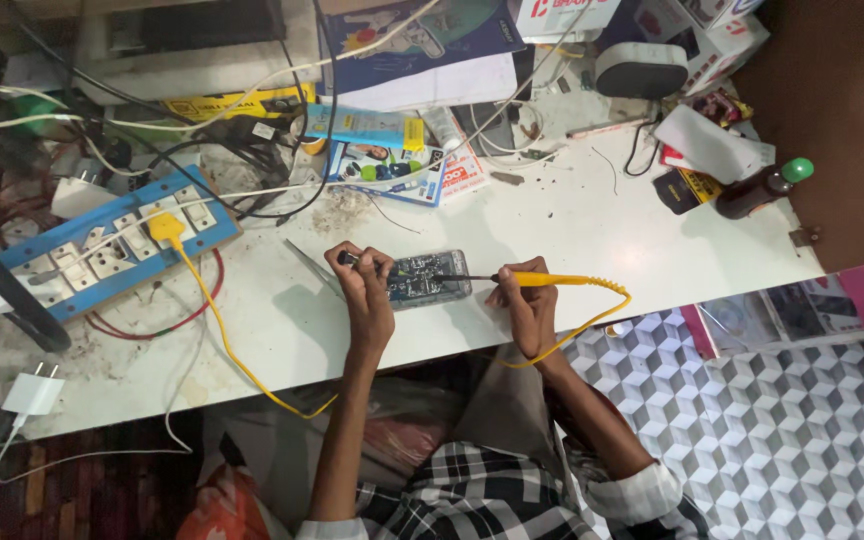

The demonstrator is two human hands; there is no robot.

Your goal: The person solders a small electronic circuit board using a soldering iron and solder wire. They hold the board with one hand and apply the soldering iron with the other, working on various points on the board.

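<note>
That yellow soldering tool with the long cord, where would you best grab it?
Probably by the yellow handle of the soldering iron, coming from the cord end on the right, pen-style, as the right hand does. The thin dark tip points left onto the circuit board, steadied by the left hand.
</note>
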